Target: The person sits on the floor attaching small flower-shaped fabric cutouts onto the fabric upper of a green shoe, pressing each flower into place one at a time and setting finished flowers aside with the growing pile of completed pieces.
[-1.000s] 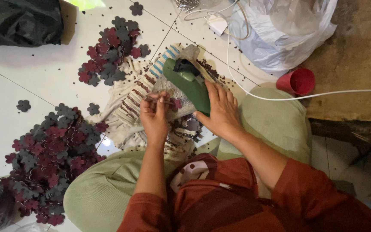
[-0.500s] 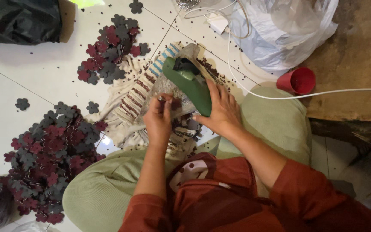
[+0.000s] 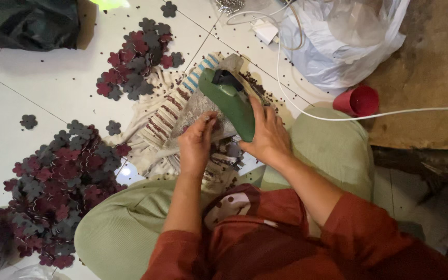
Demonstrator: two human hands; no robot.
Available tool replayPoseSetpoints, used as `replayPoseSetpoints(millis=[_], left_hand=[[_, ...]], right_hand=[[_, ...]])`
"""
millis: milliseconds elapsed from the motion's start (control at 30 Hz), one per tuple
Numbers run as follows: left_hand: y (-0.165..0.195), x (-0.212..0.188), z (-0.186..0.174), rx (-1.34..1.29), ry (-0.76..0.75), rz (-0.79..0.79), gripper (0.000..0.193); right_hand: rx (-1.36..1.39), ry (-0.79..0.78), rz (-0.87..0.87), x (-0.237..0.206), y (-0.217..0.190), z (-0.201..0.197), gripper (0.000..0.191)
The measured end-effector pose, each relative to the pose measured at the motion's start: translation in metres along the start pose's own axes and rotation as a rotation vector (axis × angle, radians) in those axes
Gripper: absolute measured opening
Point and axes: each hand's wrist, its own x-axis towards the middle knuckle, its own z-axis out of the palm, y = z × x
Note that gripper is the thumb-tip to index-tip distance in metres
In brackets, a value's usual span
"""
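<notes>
Seated on a tiled floor (image 3: 53, 88), knees in pale green. Right hand (image 3: 268, 136) wrapped around the rear of a green iron (image 3: 232, 101), grip closed on it, the iron tilted over a striped cloth (image 3: 164, 116). Left hand (image 3: 197, 142) just beside the iron's near edge, fingertips pinched on a small dark piece, too small to tell. Piles of maroon and grey flower cutouts (image 3: 60, 181) to the left, a second pile (image 3: 133, 59) further up. Red cup (image 3: 359, 100) and white cord (image 3: 390, 113) to the right.
</notes>
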Motion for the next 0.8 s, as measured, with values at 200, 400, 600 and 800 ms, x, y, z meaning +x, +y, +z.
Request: replayPoseSetpoints(millis=[200,400,600,800], left_hand=[[-0.014,0.001,0.006,0.026,-0.008,0.05,0.023],[-0.022,0.004,0.013,-0.061,0.036,0.114,0.024],[-0.028,0.003,0.01,0.064,-0.066,0.032,0.018],[-0.04,0.007,0.013,0.019,-0.035,0.125,0.018]], right_hand=[[0.183,0.182,-0.122,-0.019,-0.004,-0.023,0.116],[0.551,0.383,-0.475,-0.066,0.015,-0.067,0.066],[0.132,0.472,-0.544,-0.054,0.007,-0.027,0.082],[-0.042,0.212,-0.246,-0.055,-0.006,-0.022,0.112]])
